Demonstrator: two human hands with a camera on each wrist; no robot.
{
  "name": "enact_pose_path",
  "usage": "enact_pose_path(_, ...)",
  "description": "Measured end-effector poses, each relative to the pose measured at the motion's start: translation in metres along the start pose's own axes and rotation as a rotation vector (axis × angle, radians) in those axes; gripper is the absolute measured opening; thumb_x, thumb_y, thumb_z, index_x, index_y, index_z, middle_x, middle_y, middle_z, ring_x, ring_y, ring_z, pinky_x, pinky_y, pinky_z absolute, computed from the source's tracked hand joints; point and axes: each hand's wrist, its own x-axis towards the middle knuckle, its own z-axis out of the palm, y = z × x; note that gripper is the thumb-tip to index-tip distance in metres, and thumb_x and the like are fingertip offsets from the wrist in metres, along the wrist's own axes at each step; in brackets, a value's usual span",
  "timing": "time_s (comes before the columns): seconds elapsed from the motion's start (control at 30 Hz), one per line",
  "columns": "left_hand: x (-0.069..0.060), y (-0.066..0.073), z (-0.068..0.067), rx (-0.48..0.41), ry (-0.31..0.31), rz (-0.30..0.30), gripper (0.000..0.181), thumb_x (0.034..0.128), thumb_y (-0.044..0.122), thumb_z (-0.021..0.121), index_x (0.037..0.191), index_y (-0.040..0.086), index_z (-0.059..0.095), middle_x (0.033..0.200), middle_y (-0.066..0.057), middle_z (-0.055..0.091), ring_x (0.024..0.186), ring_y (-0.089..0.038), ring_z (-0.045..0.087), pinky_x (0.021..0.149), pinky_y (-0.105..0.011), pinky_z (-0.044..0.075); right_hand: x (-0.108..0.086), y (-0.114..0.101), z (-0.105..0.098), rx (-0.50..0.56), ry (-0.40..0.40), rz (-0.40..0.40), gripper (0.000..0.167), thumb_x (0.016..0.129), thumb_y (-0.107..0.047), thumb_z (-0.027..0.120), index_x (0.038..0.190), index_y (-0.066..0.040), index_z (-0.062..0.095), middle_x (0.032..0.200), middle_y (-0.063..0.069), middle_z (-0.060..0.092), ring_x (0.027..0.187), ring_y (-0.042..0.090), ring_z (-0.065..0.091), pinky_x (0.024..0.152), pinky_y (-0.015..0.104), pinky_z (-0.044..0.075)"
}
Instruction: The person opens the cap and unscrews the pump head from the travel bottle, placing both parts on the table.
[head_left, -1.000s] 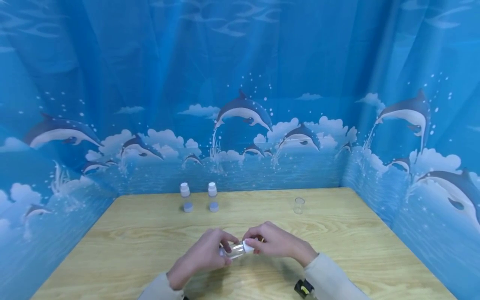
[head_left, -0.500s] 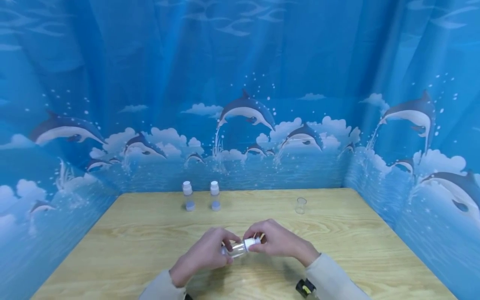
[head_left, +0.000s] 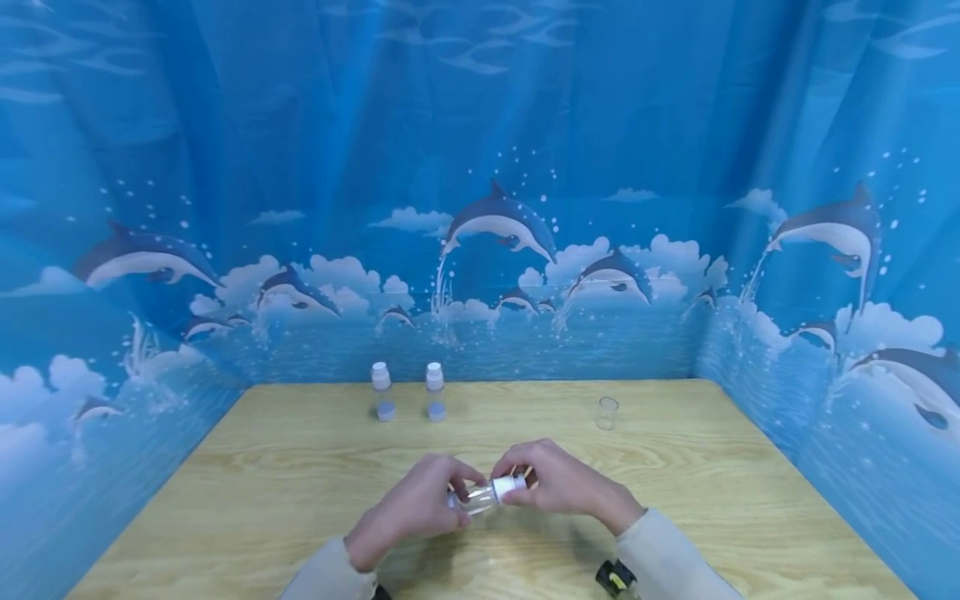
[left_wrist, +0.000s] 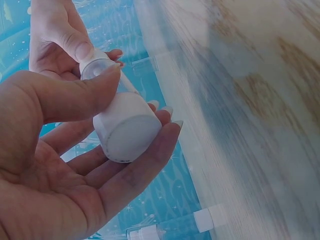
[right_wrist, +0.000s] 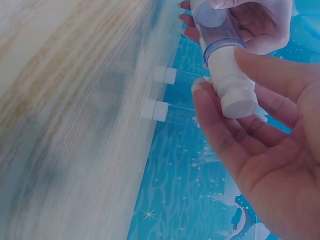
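A small clear bottle [head_left: 480, 498] lies tilted between both hands, just above the table, its white pump top pointing right. My left hand [head_left: 423, 500] holds the base end; in the left wrist view, thumb and fingers wrap the white bottom [left_wrist: 131, 132]. With thumb and fingers, my right hand [head_left: 562, 487] pinches the white pump top [right_wrist: 225, 75]. A blue-tinted ring shows where that top meets the clear body in the right wrist view. Whether the top is fully seated cannot be told.
Two similar bottles stand upright at the back left, one [head_left: 383, 390] beside the other [head_left: 435, 390], both with white tops. A clear little cup-shaped cover [head_left: 607, 412] stands at the back right. A dolphin-print blue curtain [head_left: 480, 125] borders the wooden table [head_left: 300, 483].
My right fingers have shifted on the pump top, so more of its white side and end shows. The head view has turned slightly left; both hands keep hold of the bottle.
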Motion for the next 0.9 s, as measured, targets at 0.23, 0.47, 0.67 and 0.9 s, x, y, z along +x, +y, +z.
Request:
enact_pose_path(0.23,0.0002,0.001,-0.0001,0.001,-0.006,-0.022,0.055,0.0686,-0.004,0.085,0.121,0.011,0.075,0.093,-0.008,0.075,0.074,-0.011,0.062,0.064,-0.024,0.054,0.0007,0.0014,0.0008,-0.001,0.0,0.007,0.023,0.089,-0.009,0.078,0.112,-0.011,0.075,0.108,0.002,0.076,0.088,-0.002,0.064,0.076,0.016,0.058)
enact_pose_path(0.47,0.001,-0.0006,0.0001,0.006,-0.006,-0.008,0.056,0.0685,-0.004,0.085,0.121,0.011,0.075,0.094,-0.009,0.076,0.075,-0.01,0.062,0.064,-0.023,0.055,0.0005,0.0011,0.0004,0.003,-0.002,0.006,0.022,0.09,-0.01,0.077,0.112,-0.011,0.075,0.108,0.002,0.076,0.089,-0.001,0.065,0.077,0.016,0.059)
enact_pose_path(0.67,0.002,-0.0013,0.0003,0.003,0.0,-0.022,0.055,0.0685,-0.004,0.085,0.121,0.011,0.075,0.094,-0.007,0.076,0.074,-0.01,0.062,0.063,-0.023,0.055,0.0001,0.0004,0.0001,0.016,-0.007,0.018,0.023,0.093,-0.014,0.076,0.115,-0.01,0.074,0.109,0.003,0.076,0.09,-0.001,0.066,0.077,0.016,0.058)
enact_pose_path(0.9,-0.0002,-0.0004,-0.0008,-0.002,0.019,-0.009,0.055,0.0685,-0.005,0.084,0.121,0.009,0.075,0.093,-0.009,0.075,0.073,-0.011,0.062,0.061,-0.023,0.055,0.0005,0.0011,0.0007,0.024,-0.005,0.006,0.025,0.1,-0.025,0.067,0.119,-0.01,0.073,0.109,0.003,0.076,0.093,0.001,0.068,0.081,0.018,0.059)
